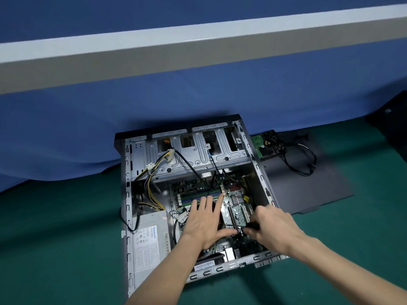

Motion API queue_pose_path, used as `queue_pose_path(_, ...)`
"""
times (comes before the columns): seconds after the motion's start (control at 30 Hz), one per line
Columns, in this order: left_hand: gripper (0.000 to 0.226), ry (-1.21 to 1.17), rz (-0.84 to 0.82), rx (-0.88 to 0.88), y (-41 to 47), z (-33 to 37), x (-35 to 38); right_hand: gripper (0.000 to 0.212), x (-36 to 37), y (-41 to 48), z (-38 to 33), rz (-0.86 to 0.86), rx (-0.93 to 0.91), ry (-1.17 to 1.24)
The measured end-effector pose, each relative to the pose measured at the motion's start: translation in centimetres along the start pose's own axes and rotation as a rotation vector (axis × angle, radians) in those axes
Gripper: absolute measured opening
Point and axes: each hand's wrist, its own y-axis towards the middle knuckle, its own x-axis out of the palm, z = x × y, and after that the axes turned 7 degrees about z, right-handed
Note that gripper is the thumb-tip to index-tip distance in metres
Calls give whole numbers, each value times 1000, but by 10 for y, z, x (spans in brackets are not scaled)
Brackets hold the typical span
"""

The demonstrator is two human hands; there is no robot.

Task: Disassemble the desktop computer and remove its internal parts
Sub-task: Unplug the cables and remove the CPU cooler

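Rests left hand [203,223], fingers straight and spread, over the motherboard [239,213] inside the open case [126,194] lying on the green desk [55,227]; grips a screwdriver [253,225] in right hand [271,227], beside left thumb.

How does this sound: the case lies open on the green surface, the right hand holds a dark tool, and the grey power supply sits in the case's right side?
One thing is off: the head view shows the grey power supply on the left of the case. The case does lie open on the green surface, and the right hand holds a dark tool.
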Motion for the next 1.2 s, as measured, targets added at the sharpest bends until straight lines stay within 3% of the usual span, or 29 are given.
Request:
queue_pose_path(0.63, 100, 81, -16, 20, 3, 1, 4, 29, 0, 1, -8, -4, -31, -71)
queue_pose_path(0.83, 110, 117, -35, 73, 5, 2, -2, 31, -13, 12, -23, -62, -116, -118)
queue_pose_path(1.1, 51, 35, -22, 358, 11, -1, 1, 21, -17, 16, -39, -106, -42, -124)
queue_pose_path(1.2, 64, -64, -46, 375, 11, -2, -5, 24, -17, 18, -48, -136, 0, -133)
